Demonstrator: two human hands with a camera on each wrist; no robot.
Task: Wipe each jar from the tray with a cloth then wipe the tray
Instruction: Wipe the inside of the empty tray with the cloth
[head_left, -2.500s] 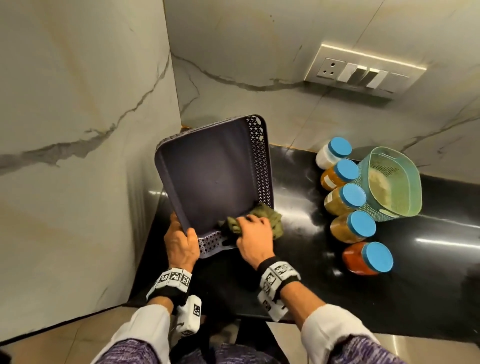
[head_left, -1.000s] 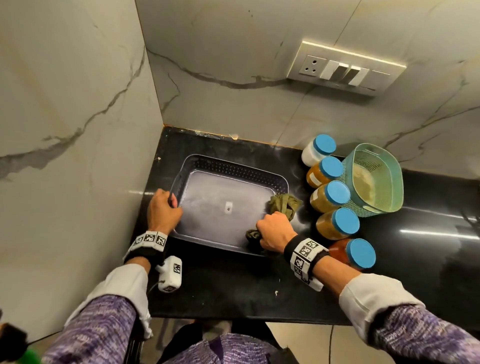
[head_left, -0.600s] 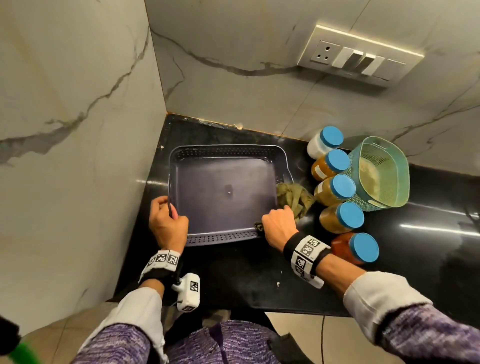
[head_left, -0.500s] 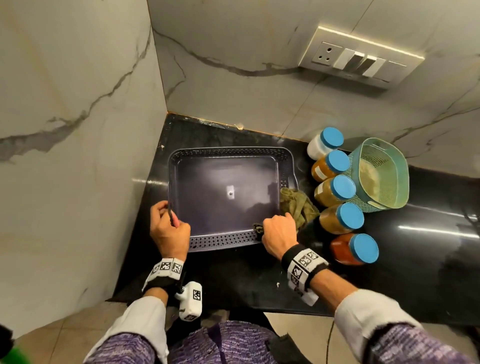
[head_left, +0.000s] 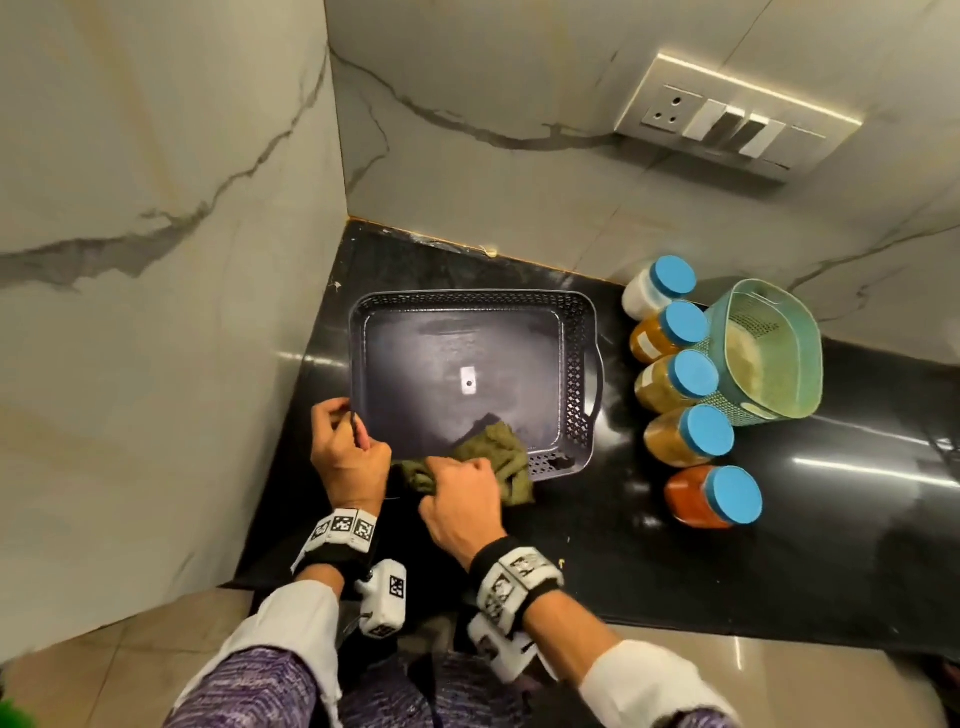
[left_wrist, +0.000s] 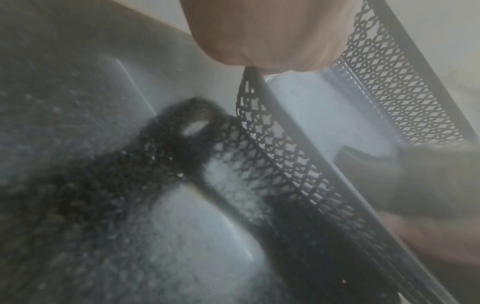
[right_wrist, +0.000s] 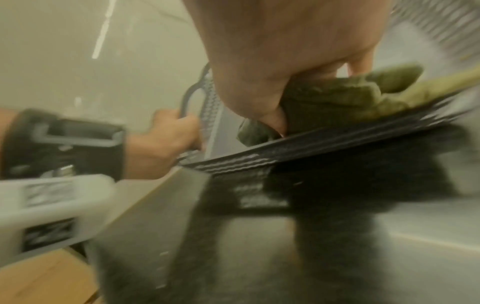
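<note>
The dark grey tray (head_left: 577, 364) with perforated walls lies flat and empty on the black counter. My left hand (head_left: 351, 436) grips its near-left handle; in the left wrist view a finger (left_wrist: 265, 35) sits on the tray wall (left_wrist: 285, 156). My right hand (head_left: 460, 480) holds the bunched olive-green cloth (head_left: 493, 452) over the tray's near rim, partly draped inside. The right wrist view shows the cloth (right_wrist: 350, 96) gripped against the tray rim (right_wrist: 337, 139). Several blue-lidded jars (head_left: 691, 436) stand in a row to the right of the tray.
A teal mesh basket (head_left: 763, 348) stands behind the jar row at the right. Marble walls (head_left: 156, 208) close the counter's left and back sides. A switch panel (head_left: 727, 124) is on the back wall. The counter's front edge (head_left: 675, 623) runs just behind my wrists.
The tray, earlier tipped up on edge, now lies flat. My right hand has slid the cloth left along the near rim from the near-right corner. My left hand keeps its hold.
</note>
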